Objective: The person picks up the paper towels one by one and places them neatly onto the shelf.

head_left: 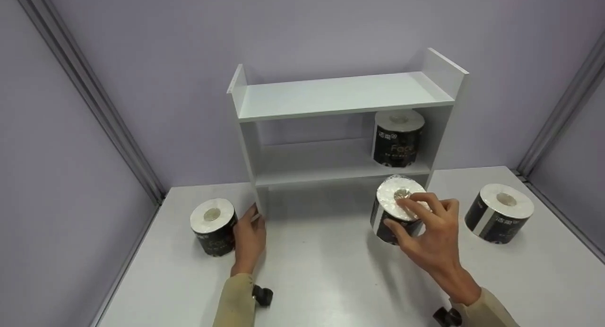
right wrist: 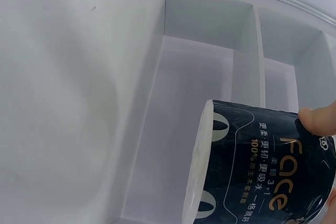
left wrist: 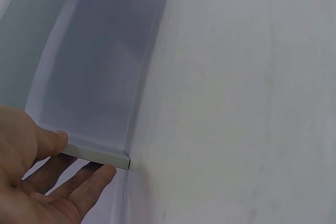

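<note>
My right hand (head_left: 432, 237) pinches a wrapped toilet paper roll (head_left: 385, 218) by its upper rim, thumb on the dark side and fingers over the white top. The roll is held in front of the lower right of a white shelf (head_left: 340, 98). In the right wrist view, the dark wrapper with gold "Face" lettering (right wrist: 286, 174) fills the lower right. My left hand (head_left: 249, 237) grips the lower left side panel of the shelf; in the left wrist view its thumb and fingers pinch the panel's edge (left wrist: 100, 156). Another roll stands on the middle shelf at right, (head_left: 397, 140) under the top board.
A toilet paper roll (head_left: 215, 239) stands on the table just left of my left hand. One more roll (head_left: 498, 218) stands at the right, beyond my right hand. The white table (head_left: 321, 279) meets pale walls at the back and on both sides.
</note>
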`<action>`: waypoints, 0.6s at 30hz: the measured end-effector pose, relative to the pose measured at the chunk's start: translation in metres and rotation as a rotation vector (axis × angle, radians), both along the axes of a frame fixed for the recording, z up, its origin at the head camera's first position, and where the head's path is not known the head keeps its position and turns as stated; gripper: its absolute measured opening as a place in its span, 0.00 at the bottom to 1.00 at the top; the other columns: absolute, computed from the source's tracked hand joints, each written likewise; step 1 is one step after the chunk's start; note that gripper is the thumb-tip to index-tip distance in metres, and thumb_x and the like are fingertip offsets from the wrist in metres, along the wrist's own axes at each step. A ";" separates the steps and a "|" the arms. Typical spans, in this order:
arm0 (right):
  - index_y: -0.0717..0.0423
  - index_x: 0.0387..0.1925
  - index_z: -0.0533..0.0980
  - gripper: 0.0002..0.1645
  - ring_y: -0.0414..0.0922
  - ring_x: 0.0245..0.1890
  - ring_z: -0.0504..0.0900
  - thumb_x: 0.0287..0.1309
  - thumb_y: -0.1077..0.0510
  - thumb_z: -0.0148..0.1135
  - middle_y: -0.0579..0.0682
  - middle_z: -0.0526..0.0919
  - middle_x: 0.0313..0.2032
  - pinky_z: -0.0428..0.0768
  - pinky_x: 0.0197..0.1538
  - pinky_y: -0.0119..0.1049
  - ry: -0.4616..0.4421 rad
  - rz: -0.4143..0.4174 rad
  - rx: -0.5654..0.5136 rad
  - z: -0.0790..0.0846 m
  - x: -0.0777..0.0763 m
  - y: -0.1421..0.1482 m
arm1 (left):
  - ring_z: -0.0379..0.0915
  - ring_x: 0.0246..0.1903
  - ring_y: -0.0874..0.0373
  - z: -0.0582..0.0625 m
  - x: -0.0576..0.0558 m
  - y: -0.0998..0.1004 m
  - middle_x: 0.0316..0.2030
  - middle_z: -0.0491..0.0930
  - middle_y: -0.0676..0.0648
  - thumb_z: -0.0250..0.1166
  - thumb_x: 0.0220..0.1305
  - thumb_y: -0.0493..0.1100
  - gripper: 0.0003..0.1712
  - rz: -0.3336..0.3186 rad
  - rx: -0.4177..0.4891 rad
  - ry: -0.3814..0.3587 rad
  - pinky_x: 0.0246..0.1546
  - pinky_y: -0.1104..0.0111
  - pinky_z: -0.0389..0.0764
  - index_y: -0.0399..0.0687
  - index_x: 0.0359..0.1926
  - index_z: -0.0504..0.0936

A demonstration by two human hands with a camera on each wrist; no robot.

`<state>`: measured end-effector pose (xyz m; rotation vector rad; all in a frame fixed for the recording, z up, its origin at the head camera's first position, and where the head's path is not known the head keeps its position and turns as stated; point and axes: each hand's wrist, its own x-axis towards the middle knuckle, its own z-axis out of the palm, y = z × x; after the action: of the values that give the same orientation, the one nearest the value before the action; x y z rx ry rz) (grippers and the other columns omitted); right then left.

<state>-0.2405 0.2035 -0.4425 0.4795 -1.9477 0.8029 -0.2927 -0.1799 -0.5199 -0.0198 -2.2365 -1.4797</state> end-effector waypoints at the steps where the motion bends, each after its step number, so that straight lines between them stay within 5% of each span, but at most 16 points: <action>1: 0.52 0.43 0.90 0.26 0.52 0.39 0.65 0.37 0.53 0.90 0.54 0.87 0.42 0.60 0.45 0.40 0.003 0.004 0.001 0.001 0.000 -0.001 | 0.79 0.65 0.35 0.000 0.000 0.000 0.68 0.76 0.28 0.59 0.75 0.27 0.27 0.001 -0.003 0.005 0.66 0.51 0.85 0.27 0.73 0.72; 10: 0.50 0.43 0.90 0.27 0.52 0.39 0.64 0.36 0.54 0.90 0.53 0.86 0.43 0.59 0.46 0.37 -0.012 0.011 -0.024 0.010 -0.002 -0.009 | 0.80 0.63 0.33 -0.002 -0.001 -0.001 0.66 0.78 0.26 0.59 0.74 0.25 0.26 0.012 -0.015 0.044 0.63 0.49 0.86 0.27 0.71 0.74; 18: 0.50 0.44 0.90 0.26 0.52 0.40 0.63 0.39 0.53 0.89 0.53 0.86 0.44 0.59 0.45 0.40 -0.016 0.018 -0.011 0.012 -0.001 -0.013 | 0.81 0.62 0.34 -0.001 0.002 -0.001 0.66 0.77 0.26 0.59 0.76 0.28 0.27 -0.011 -0.022 -0.001 0.64 0.51 0.86 0.26 0.73 0.71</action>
<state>-0.2417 0.1908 -0.4308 0.4858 -1.9551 0.8314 -0.2906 -0.1805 -0.5208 -0.0383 -2.2571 -1.4616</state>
